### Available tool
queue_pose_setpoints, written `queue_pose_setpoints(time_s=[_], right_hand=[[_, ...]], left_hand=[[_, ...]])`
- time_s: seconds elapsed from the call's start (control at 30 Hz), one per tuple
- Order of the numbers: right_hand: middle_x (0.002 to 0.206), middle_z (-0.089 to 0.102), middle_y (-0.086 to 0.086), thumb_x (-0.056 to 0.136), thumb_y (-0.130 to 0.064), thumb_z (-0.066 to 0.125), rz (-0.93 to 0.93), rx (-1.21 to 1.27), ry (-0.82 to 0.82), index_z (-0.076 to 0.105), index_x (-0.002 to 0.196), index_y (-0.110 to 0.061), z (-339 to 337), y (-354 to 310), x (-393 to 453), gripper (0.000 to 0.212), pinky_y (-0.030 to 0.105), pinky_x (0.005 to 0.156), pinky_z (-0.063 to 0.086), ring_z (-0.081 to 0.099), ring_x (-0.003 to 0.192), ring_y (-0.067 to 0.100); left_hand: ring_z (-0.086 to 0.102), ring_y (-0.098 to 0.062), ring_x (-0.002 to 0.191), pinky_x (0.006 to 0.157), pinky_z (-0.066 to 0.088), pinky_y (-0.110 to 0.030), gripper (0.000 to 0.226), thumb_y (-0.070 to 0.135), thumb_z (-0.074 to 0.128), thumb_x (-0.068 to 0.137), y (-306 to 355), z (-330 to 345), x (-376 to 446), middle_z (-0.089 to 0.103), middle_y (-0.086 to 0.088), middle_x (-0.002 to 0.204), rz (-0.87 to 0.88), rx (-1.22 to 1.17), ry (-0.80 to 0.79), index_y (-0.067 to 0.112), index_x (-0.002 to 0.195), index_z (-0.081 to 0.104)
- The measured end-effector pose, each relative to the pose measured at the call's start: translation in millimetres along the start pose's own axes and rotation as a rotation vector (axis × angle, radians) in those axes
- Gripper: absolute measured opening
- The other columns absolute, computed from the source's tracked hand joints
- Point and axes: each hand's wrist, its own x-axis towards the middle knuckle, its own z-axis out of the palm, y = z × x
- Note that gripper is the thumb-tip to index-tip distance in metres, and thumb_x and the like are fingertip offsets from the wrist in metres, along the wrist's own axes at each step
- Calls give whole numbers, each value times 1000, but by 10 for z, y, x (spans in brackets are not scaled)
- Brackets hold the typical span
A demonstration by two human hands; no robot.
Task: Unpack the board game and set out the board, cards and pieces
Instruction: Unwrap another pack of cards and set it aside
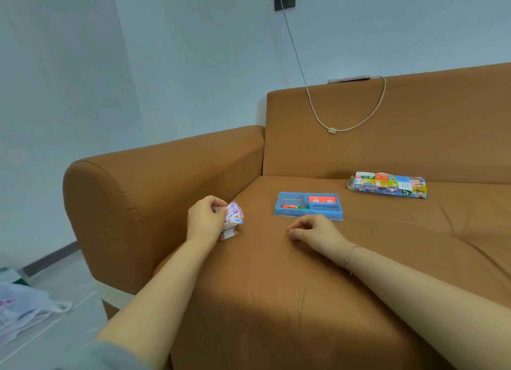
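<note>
My left hand [204,220] grips a folded, colourful paper board or stack of cards [231,220] near the sofa's left armrest; its lower part touches the seat. My right hand [312,231] rests on the seat with fingers curled and nothing visible in them. Just beyond it lies a blue plastic tray [309,216] that holds a red card deck [322,199] and several small green and orange pieces [293,206]. The colourful game box [390,185] lies on its side farther right, one end flap open.
All of it sits on an orange-brown sofa [276,286] with an armrest at left and a backrest behind. A phone on the backrest top [349,78] is plugged by a cable [304,81] into a wall socket. Plastic bags [22,308] lie on the floor at left.
</note>
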Motion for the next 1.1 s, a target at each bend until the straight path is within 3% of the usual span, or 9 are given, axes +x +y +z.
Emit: queue_pose_setpoints(time_s=[0.17, 0.43, 0.57, 0.67, 0.77, 0.9, 1.03, 1.1], right_hand=[[66, 66, -8, 84, -13, 62, -24, -1, 27, 70, 72, -20, 0, 42, 12, 15, 22, 70, 45, 58, 69, 6], [69, 67, -4, 86, -11, 59, -42, 6, 59, 71, 75, -20, -10, 28, -36, 18, 17, 66, 42, 58, 72, 6], [70, 65, -9, 85, -11, 58, -42, -37, 133, 73, 81, -16, 10, 26, -80, 16, 19, 70, 43, 58, 76, 7], [80, 68, -9, 84, -15, 60, -41, -94, 201, 74, 84, -18, 21, 1, -138, 15, 21, 75, 45, 60, 83, 7], [90, 70, -6, 84, -16, 62, 18, -90, 223, 73, 87, -23, 10, -20, -217, 14, 20, 78, 44, 61, 89, 8], [99, 70, -4, 85, -14, 63, 110, -21, 236, 72, 91, -27, -24, -79, -433, 17, 21, 86, 45, 62, 97, 11], [85, 65, -3, 88, -9, 58, 212, -59, 154, 70, 97, -20, -81, -262, -570, 18, 10, 62, 43, 53, 66, 4], [84, 63, 0, 89, -8, 56, 243, -110, 109, 69, 99, -17, -157, -352, -549, 18, 16, 69, 47, 54, 70, 9]], left_hand=[[60, -18, 79, 59, 42, -26, 16, 10, 57, 80, -214, 71, 28, 63, 3, 81, -105, 84, -27, 20, 86, 68], [60, -22, 91, 78, 50, -38, 14, 21, 55, 80, -356, 92, -30, 66, 3, 94, -109, 201, -53, 28, 77, 66], [51, -23, 103, 83, 39, -36, 15, 24, 53, 89, -305, 116, -148, 61, 3, 103, 42, 233, 99, 21, 92, 67], [51, -22, 98, 79, 35, -34, 10, 19, 56, 88, -269, 132, -261, 61, 4, 101, 181, 217, 201, 21, 91, 66], [54, -20, 90, 74, 38, -33, 11, 16, 59, 83, -289, 156, -302, 61, 6, 97, 342, 242, 224, 20, 89, 66], [55, -19, 86, 73, 42, -34, 20, 24, 46, 80, -266, 167, -322, 60, 7, 91, 523, 236, 174, 21, 86, 65], [56, -19, 90, 76, 42, -34, 13, 16, 62, 78, -208, 176, -337, 59, 7, 91, 581, 197, 106, 23, 88, 66], [56, -20, 91, 76, 43, -35, 15, 13, 64, 77, -101, 220, -376, 60, 7, 91, 589, 168, 75, 22, 89, 66]])
